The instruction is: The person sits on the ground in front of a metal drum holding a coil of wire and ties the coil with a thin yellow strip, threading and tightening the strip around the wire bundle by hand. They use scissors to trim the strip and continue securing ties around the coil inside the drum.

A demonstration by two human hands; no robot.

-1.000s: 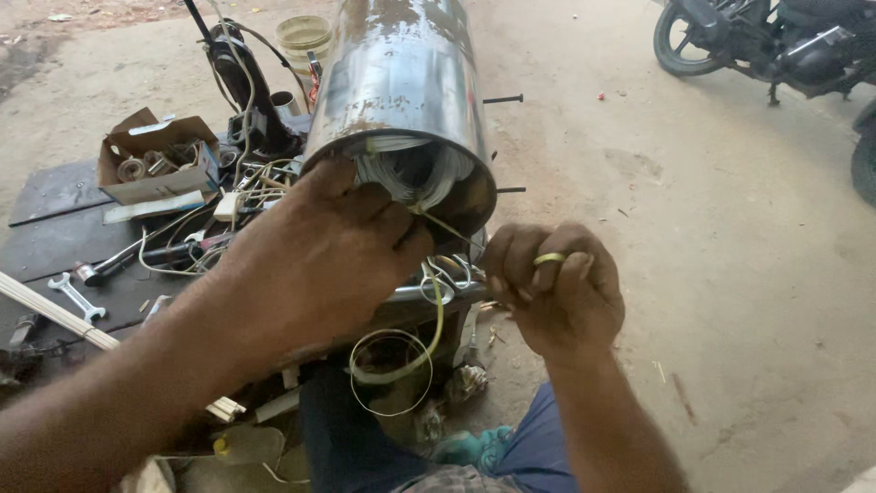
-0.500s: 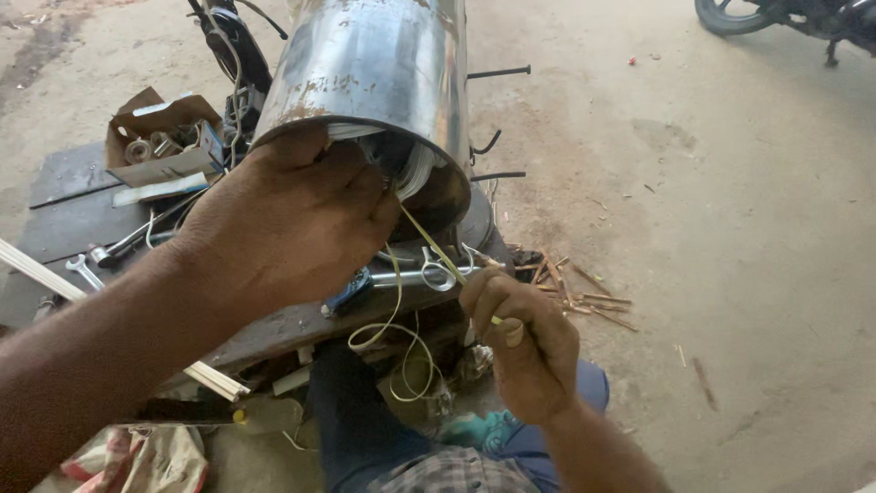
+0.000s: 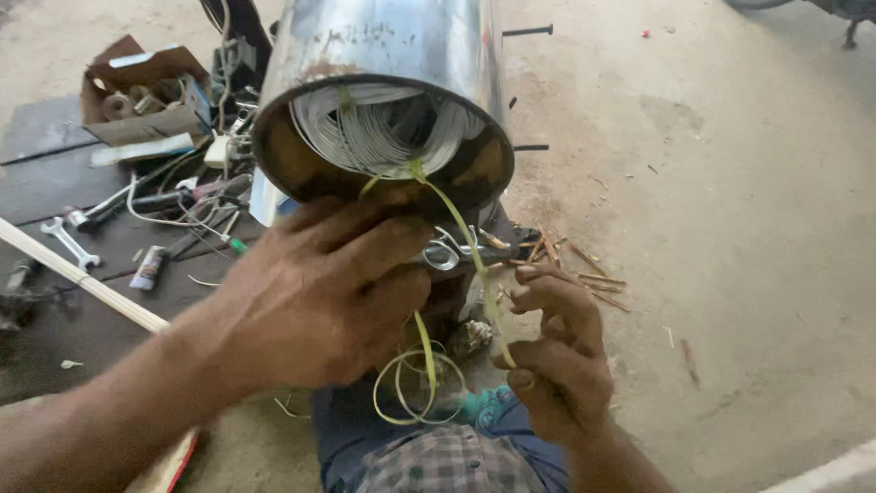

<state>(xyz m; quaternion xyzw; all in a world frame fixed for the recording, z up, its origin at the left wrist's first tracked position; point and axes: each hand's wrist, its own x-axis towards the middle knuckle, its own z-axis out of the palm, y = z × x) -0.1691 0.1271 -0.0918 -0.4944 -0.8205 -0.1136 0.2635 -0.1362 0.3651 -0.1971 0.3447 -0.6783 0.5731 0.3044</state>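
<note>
Pulled the thin yellow-green cord (image 3: pixel 465 242) further out of the big shiny steel cylinder (image 3: pixel 392 55); my right hand (image 3: pixel 557 361) pinches it low, my left hand (image 3: pixel 319 292) grips the cylinder's rim just below its white wire coil (image 3: pixel 365 128). Silver spanner (image 3: pixel 68 242) lies well left.

arms: bare, no sleeves | hands: no gloves, no rings seen | clothing: checked cloth, blue trousers

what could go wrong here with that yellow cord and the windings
1. The right hand pulls the yellow cord taut across the metal cylinder rim; it may fray or snap there.
2. The cord threads through the white windings; hard pulling could shift them.
3. The left hand rests by the rim edge, which might cut.
</note>
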